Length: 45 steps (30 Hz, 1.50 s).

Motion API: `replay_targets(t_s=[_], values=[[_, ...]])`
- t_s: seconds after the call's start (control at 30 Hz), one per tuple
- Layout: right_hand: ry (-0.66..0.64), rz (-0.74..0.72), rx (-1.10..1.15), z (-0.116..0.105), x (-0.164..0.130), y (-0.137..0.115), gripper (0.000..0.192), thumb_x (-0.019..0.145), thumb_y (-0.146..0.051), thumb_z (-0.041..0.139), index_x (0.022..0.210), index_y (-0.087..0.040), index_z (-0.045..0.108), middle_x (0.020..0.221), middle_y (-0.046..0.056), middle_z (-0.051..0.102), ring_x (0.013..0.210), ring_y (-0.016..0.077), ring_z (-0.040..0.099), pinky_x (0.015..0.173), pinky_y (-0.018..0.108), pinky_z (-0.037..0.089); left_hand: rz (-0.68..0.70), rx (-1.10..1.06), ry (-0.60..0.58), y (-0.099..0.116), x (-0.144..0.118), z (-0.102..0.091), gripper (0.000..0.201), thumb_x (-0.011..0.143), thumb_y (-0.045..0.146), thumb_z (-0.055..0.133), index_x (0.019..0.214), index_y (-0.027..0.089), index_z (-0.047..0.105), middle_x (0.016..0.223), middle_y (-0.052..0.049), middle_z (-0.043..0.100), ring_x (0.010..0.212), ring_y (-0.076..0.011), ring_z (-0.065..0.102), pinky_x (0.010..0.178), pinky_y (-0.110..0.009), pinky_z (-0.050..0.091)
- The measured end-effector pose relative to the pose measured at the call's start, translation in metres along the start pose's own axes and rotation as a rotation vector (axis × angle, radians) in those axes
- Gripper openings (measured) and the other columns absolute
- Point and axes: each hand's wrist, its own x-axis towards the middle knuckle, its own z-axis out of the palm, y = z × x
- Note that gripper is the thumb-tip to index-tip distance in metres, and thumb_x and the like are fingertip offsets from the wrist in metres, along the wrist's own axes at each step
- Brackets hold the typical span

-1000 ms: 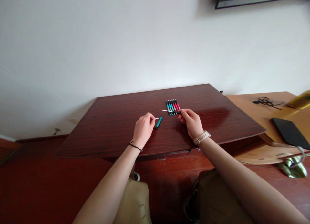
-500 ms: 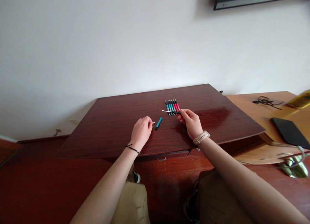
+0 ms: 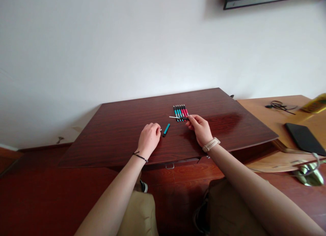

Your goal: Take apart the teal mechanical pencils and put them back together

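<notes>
Nearest the camera, the person's two forearms reach out over the knees toward a dark wooden surface (image 3: 122,134). The left hand (image 3: 149,138), with a thin black band on its wrist, rests on the surface with its fingers (image 3: 155,126) curled and pinched on a tiny white piece (image 3: 160,129) that barely shows past the fingertips; what the piece is cannot be told. Just right of that hand a teal pen barrel (image 3: 166,130) lies loose on the surface, slanted, close to the fingertips but apart from them. Farther right, the right hand (image 3: 201,129), with a pale watch on its wrist, grasps the dark end of a thin white refill (image 3: 176,118) between thumb and forefinger, the refill pointing left, level and just above the surface. Behind it, at the far side, a row of pens (image 3: 180,112), teal and pink, lies side by side, touching one another. The step in hand looks like the putting together of one pen from its parts. The next move would probably call for the left hand to free its fingers for the teal barrel, and for the refill tip to be lined up squarely with the barrel's open end. Well to the right, a black tablet (image 3: 304,137) lies on a lighter table (image 3: 257,105).
</notes>
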Motion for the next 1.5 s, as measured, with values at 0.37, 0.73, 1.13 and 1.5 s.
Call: replay_targets(t_s=[0.37, 0.73, 1.13, 1.5], values=[[0.0, 0.003, 0.005, 0.0, -0.001, -0.002, 0.039, 0.088, -0.057, 0.08, 0.097, -0.02, 0.078, 0.075, 0.002, 0.071, 0.065, 0.0128, 0.057, 0.06, 0.026, 0.044, -0.025, 0.124, -0.005, -0.015, -0.001, -0.015, 0.02, 0.101, 0.013, 0.056, 0.093, 0.021, 0.072, 0.098, -0.009, 0.071, 0.098, -0.0269, 0.063, 0.091, -0.039, 0.052], [-0.004, 0.008, 0.0, -0.002, 0.0, -0.001, 0.038, 0.09, -0.056, 0.078, 0.098, -0.019, 0.078, 0.076, 0.002, 0.071, 0.065, 0.0123, 0.057, 0.062, 0.026, 0.044, -0.074, 0.207, -0.075, -0.008, -0.002, -0.01, 0.019, 0.103, 0.017, 0.055, 0.095, 0.023, 0.072, 0.1, -0.008, 0.073, 0.1, -0.0264, 0.066, 0.084, -0.037, 0.052], [0.001, 0.003, -0.023, 0.001, -0.002, -0.003, 0.043, 0.087, -0.061, 0.079, 0.096, -0.02, 0.077, 0.075, 0.002, 0.071, 0.064, 0.0131, 0.057, 0.06, 0.027, 0.045, 0.061, 0.128, 0.016, -0.004, 0.0, -0.015, 0.015, 0.098, 0.026, 0.07, 0.112, 0.023, 0.075, 0.114, -0.01, 0.068, 0.112, -0.03, 0.058, 0.098, -0.044, 0.05], [0.009, -0.002, -0.04, 0.002, -0.003, -0.005, 0.043, 0.087, -0.062, 0.078, 0.096, -0.02, 0.077, 0.075, 0.002, 0.071, 0.063, 0.0132, 0.057, 0.06, 0.027, 0.045, 0.069, 0.134, -0.049, 0.006, 0.006, -0.003, 0.016, 0.102, 0.019, 0.063, 0.095, 0.022, 0.077, 0.111, -0.011, 0.068, 0.11, -0.0297, 0.055, 0.091, -0.044, 0.045]])
